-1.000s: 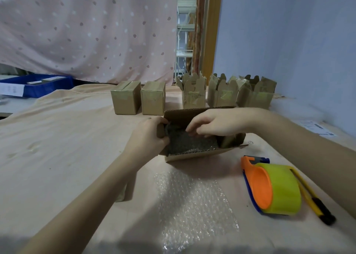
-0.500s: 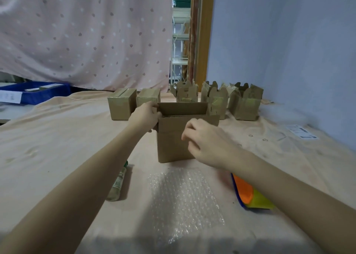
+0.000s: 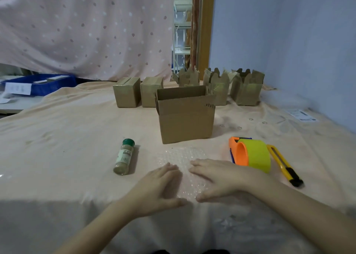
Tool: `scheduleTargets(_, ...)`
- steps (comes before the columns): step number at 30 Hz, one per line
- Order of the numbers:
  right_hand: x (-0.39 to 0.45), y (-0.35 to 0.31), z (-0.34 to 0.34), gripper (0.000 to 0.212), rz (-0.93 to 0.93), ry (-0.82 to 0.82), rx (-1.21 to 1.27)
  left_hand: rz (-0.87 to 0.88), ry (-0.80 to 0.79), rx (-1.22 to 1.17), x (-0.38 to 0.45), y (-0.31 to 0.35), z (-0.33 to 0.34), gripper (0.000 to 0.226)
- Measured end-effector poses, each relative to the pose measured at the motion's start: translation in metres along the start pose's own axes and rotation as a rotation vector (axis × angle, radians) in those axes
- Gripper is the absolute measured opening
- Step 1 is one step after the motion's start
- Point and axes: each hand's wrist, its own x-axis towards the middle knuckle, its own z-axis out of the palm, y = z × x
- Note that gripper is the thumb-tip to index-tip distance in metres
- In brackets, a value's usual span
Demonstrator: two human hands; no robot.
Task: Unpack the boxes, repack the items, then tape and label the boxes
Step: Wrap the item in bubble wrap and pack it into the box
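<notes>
An open cardboard box stands upright in the middle of the table, flaps up. In front of it lies a clear sheet of bubble wrap. My left hand and my right hand both lie flat on the sheet's near part, fingers straight, thumbs nearly meeting. A spice bottle with a green cap lies on its side to the left of the sheet. An orange tape dispenser with yellow-green tape sits to the right, beside a yellow utility knife.
Two taped boxes and three opened boxes line the back of the cloth-covered table. A blue bin sits far left. Shipping labels lie at the right by the wall.
The box was stood upright and both hands let go of it. They came back toward me and now lie flat on the bubble wrap. The spice bottle is now uncovered.
</notes>
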Motion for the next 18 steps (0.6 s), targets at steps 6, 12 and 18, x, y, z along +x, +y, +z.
scheduleTargets(6,-0.02,-0.009,0.021,0.092,-0.022,0.06,0.012,0.123,0.042,0.072,-0.012,-0.015,0.011,0.087)
scheduleTargets(12,-0.037,-0.016,0.03,0.067,0.033,0.115,0.319,0.014,-0.046,-0.335,-0.038,-0.006,-0.008,0.087)
scheduleTargets(18,-0.022,-0.02,0.035,0.047,0.396,0.452,0.494,-0.449,0.295,-0.377,-0.025,0.005,-0.008,0.049)
